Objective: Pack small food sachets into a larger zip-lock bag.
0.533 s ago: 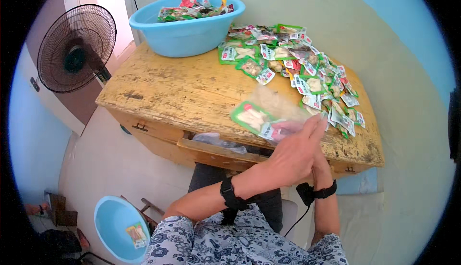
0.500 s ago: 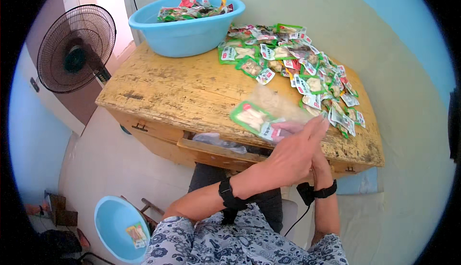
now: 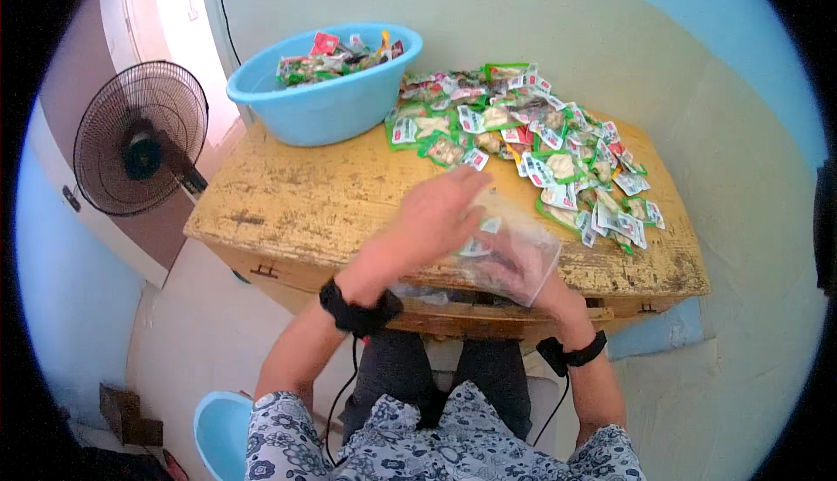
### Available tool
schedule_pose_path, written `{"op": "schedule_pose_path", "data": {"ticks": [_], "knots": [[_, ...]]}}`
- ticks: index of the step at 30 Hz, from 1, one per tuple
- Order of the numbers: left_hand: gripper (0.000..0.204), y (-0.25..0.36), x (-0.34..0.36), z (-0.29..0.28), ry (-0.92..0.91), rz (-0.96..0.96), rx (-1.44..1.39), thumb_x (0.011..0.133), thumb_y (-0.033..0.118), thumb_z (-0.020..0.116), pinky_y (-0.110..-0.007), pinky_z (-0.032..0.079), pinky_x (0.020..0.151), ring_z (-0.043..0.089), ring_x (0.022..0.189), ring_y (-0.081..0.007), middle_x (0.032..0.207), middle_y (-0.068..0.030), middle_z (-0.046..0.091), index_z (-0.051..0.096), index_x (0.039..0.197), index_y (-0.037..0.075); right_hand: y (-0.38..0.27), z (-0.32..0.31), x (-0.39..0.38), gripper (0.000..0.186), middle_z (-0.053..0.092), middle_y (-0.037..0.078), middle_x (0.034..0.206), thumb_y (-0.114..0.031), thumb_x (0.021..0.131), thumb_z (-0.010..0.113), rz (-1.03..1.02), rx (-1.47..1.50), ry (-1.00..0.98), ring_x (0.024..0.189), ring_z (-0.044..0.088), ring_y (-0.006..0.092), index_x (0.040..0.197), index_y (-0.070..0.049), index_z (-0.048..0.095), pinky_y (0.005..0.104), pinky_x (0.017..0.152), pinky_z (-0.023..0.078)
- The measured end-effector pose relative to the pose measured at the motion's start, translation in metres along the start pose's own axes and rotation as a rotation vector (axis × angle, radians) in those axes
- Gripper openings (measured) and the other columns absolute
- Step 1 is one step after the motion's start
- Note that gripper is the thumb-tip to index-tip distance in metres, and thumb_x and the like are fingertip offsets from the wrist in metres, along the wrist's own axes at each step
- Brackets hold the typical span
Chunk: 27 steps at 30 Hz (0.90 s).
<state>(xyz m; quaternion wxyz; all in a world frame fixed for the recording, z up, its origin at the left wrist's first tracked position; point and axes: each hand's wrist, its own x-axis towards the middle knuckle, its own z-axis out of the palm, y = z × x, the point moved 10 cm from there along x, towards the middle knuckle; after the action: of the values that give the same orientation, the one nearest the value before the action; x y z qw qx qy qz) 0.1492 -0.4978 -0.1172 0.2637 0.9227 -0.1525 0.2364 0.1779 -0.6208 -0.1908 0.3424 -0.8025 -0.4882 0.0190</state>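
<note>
A clear plastic bag [image 3: 536,250] is over my right hand [image 3: 514,267], whose fingers show through the film. Beside those fingers, inside the bag, the pale label of a food packet [image 3: 477,246] shows; most of the packet is hidden. My right hand appears closed on it. My left hand [image 3: 436,215] curls over the bag's far left side, thumb and fingers pinching the film. Both hands are above the front edge of a worn yellow wooden table [image 3: 288,193]. Beyond them lies a pile of small sealed food packets [image 3: 558,163] with green edges and white labels.
A blue basin [image 3: 323,110] holding more packets stands at the table's back left. Below the front edge a drawer [image 3: 436,313] is pulled partly out, with plastic film in it. A floor fan [image 3: 144,145] stands left. Another blue basin [image 3: 218,433] is on the floor.
My left hand has moved from over my right wrist to the far left side of the bag. The bag now reaches down toward the right wrist. The packet is largely covered.
</note>
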Motion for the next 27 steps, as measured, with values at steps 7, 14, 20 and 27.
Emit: {"op": "schedule_pose_path", "data": {"ticks": [7,14,20,27], "knots": [[0.060,-0.122,0.051,0.022,-0.182,-0.156,0.221,0.080,0.009,0.068,-0.044,0.047,0.103,0.058,0.121,-0.0354,0.134,-0.0200,0.059,0.054,0.138,0.005,0.003,-0.012,-0.018,0.037,0.068,0.015,0.114,-0.020,0.094,0.064,-0.161,0.079,0.124,0.104,0.065,0.0298,0.130,-0.010,0.065,0.0375,0.090,0.051],[0.066,-0.166,0.078,0.064,-0.348,-0.221,0.259,0.074,0.011,0.069,-0.042,0.041,0.110,0.048,0.133,-0.0340,0.142,-0.0172,0.053,0.055,0.139,0.007,0.011,-0.013,-0.020,0.033,0.068,0.015,0.101,-0.018,0.093,0.063,-0.238,0.068,0.241,0.091,0.066,0.0340,0.124,-0.008,0.066,0.0416,0.080,0.052],[0.043,-0.169,0.070,0.060,-0.363,-0.192,0.415,0.080,0.026,0.063,-0.046,0.051,0.091,0.061,0.109,-0.0367,0.113,-0.0184,0.065,0.067,0.120,0.009,-0.023,-0.014,-0.023,0.037,0.061,0.011,0.094,-0.016,0.084,0.067,-0.292,-0.405,0.238,0.088,0.063,0.0332,0.121,-0.015,0.066,0.0451,0.075,0.050],[0.027,-0.164,0.048,0.025,-0.172,-0.367,0.465,0.085,0.029,0.063,-0.049,0.052,0.080,0.066,0.087,-0.0422,0.094,-0.0212,0.070,0.068,0.101,0.007,-0.003,-0.016,-0.021,0.042,0.057,0.010,0.092,-0.016,0.083,0.066,-0.292,-0.296,0.143,0.089,0.062,0.0327,0.125,-0.017,0.064,0.0427,0.073,0.047]]}}
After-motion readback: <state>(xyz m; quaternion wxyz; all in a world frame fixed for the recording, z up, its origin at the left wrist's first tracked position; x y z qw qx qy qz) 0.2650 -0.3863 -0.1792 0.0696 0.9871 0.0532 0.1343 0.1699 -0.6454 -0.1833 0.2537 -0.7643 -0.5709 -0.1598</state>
